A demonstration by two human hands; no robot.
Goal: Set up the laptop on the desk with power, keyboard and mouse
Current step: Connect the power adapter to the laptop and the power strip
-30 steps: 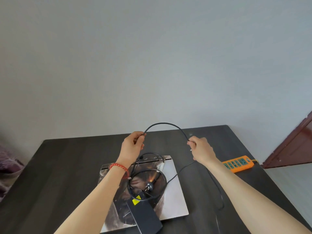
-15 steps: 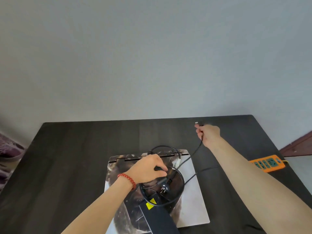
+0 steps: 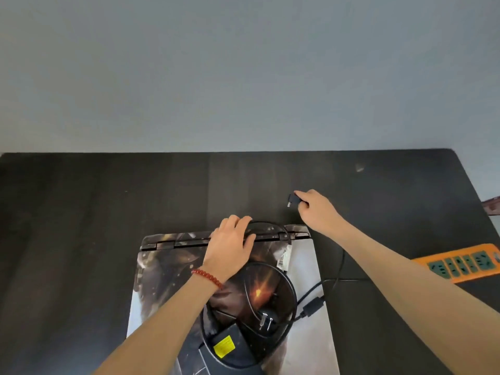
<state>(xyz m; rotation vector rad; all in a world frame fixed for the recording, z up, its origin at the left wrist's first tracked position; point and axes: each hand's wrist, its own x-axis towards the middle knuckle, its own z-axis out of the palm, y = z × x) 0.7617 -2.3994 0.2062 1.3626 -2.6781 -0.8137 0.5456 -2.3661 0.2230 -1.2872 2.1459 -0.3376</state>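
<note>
While the closed laptop (image 3: 232, 293) lies flat on the dark tabletop (image 3: 81, 212), the right hand (image 3: 318, 212) pinches the angled barrel plug (image 3: 293, 200) of the charger cable (image 3: 339, 266) just beyond the lid's far right corner. The left hand (image 3: 232, 244) rests on the hinge edge, fingers curled over it onto a cable loop. Power brick (image 3: 230, 350) and wall plug (image 3: 266, 322) sit on the lid. Judgement: the cable is light and limp, so it is best held at the rigid plug body; the brick looks dense and may slide off the lid. An orange power strip (image 3: 460, 262) lies at right.
</note>
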